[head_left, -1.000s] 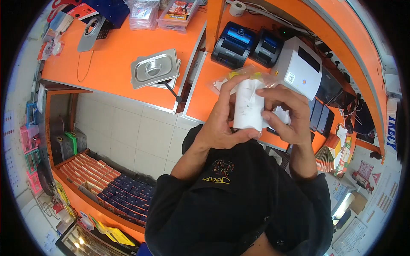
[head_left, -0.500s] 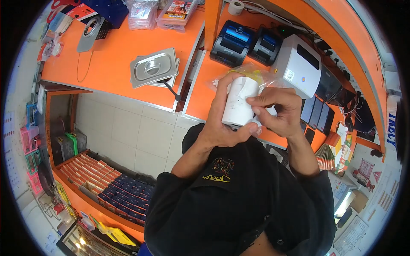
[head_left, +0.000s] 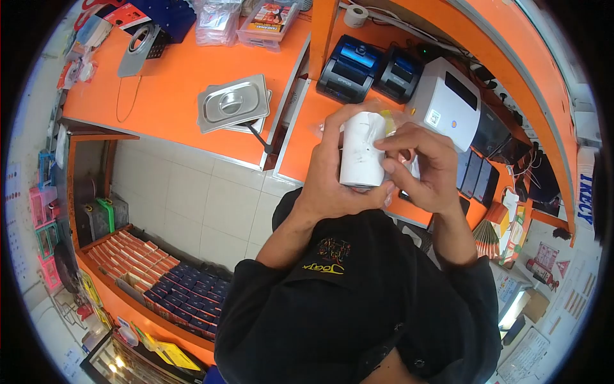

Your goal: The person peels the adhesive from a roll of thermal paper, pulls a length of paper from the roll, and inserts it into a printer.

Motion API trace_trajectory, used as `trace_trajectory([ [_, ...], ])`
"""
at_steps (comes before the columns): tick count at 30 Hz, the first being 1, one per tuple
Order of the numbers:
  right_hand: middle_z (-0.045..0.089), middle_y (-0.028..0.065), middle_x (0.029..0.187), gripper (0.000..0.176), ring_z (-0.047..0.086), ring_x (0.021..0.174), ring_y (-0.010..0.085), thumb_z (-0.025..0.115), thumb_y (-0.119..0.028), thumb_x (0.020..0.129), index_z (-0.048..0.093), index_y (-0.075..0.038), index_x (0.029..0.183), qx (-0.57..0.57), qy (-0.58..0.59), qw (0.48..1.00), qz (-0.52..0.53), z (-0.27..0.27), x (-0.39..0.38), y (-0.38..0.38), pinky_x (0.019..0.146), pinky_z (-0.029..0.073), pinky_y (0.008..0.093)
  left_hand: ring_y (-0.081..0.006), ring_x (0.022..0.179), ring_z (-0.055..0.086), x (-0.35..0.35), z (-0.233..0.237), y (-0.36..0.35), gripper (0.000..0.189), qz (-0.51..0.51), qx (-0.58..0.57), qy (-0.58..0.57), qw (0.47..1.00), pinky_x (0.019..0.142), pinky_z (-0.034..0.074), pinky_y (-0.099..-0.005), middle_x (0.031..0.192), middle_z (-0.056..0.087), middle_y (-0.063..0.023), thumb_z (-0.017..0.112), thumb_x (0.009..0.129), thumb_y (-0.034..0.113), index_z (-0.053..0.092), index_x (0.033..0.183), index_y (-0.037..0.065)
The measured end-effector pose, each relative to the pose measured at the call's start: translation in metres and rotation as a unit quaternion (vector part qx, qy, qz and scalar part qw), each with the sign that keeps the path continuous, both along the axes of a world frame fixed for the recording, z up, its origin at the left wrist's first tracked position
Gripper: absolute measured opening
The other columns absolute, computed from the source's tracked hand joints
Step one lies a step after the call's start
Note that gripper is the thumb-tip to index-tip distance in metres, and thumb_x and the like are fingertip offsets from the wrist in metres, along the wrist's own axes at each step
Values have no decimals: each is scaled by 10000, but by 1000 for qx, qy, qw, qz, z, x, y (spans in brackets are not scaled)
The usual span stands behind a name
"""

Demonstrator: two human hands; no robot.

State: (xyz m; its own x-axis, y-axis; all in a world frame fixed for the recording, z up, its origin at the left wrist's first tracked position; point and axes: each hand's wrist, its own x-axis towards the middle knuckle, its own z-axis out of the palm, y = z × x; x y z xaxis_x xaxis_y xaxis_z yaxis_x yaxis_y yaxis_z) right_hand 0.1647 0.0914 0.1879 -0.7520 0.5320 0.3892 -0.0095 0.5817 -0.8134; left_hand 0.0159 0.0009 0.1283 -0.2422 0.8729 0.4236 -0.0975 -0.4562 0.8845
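Observation:
My left hand [head_left: 326, 176] is wrapped round a white receipt paper roll [head_left: 362, 150], held nearly upright in front of my chest. The roll's surface has creases and small dark marks near its right side. My right hand [head_left: 427, 166] is closed, its index finger and thumb pinching at the roll's right edge. A white piece of paper [head_left: 414, 168] shows behind those fingers. Clear plastic wrap [head_left: 391, 116] with a yellow patch sticks out behind the roll, partly hidden by my hands.
Beyond my hands, black receipt printers [head_left: 348, 67] and a white printer [head_left: 446, 102] stand on the orange counter [head_left: 173, 83]. Metal lids [head_left: 233, 105] lie to the left. Phones [head_left: 474, 173] rest at the right. Below left is a shelf of small boxes [head_left: 185, 294].
The roll has turned more upright and shifted slightly right. My right fingers have moved along its edge, and the loose flap at its top now lies flatter.

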Motion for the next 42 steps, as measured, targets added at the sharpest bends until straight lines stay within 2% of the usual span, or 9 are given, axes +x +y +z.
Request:
trace_trajectory([
  [4,612,54,665,250,545,592,119,756,-15,702,719,-3,949,39,-27,999,26,14,0,5,559,378,248,-233,1072,613,-2,4,0,875,-6,-6,16,1000,902,489,-343,1249,567,-160,814,622,142,365,1364,24],
  [11,633,57,675,202,557,601,100,757,2,710,728,2,909,5,-52,999,16,12,1,7,539,384,238,-261,1065,640,-2,13,-2,874,31,-11,84,996,875,511,-350,1288,561,-162,819,603,141,385,1355,32],
  [17,649,68,690,179,566,578,106,781,10,690,724,13,860,-14,-10,999,39,10,5,11,525,397,234,-263,1053,642,1,15,-4,884,25,-18,98,995,846,514,-337,1286,556,-177,839,570,146,405,1331,31],
  [20,653,37,679,123,544,534,136,765,-51,706,706,-39,813,19,-39,998,48,18,6,11,513,386,263,-273,1042,643,3,14,-2,871,19,-28,91,995,848,514,-342,1289,550,-182,840,567,146,415,1318,33],
  [24,653,37,674,104,551,532,135,763,-42,709,694,-33,786,-27,-15,998,48,9,6,12,509,393,261,-283,1033,644,5,11,-2,852,-7,-60,43,997,848,514,-346,1280,552,-183,836,568,142,427,1308,35],
  [28,651,37,673,69,557,532,127,747,-35,734,688,-24,768,-46,-16,998,29,7,5,9,493,395,248,-285,1001,653,4,13,0,837,39,-12,102,994,829,520,-342,1243,573,-178,827,570,136,433,1302,34],
  [36,623,28,653,62,563,537,78,706,-18,773,646,-12,787,-64,-24,997,39,7,5,8,499,426,216,-269,939,669,6,13,-4,828,51,-23,125,991,789,526,-338,1158,610,-166,819,578,141,424,1298,37],
  [38,614,27,645,68,557,526,68,699,-14,776,636,-9,800,-74,-31,996,33,7,5,1,503,430,210,-244,876,670,8,8,-4,836,46,-14,93,995,746,527,-330,1082,621,-152,822,577,150,419,1301,42],
  [42,593,15,633,84,542,517,39,657,7,807,624,11,885,-105,-10,994,-26,8,5,-8,492,408,197,-220,898,642,9,6,-5,872,7,-15,48,999,772,513,-331,1081,599,-148,821,578,161,386,1323,42],
])
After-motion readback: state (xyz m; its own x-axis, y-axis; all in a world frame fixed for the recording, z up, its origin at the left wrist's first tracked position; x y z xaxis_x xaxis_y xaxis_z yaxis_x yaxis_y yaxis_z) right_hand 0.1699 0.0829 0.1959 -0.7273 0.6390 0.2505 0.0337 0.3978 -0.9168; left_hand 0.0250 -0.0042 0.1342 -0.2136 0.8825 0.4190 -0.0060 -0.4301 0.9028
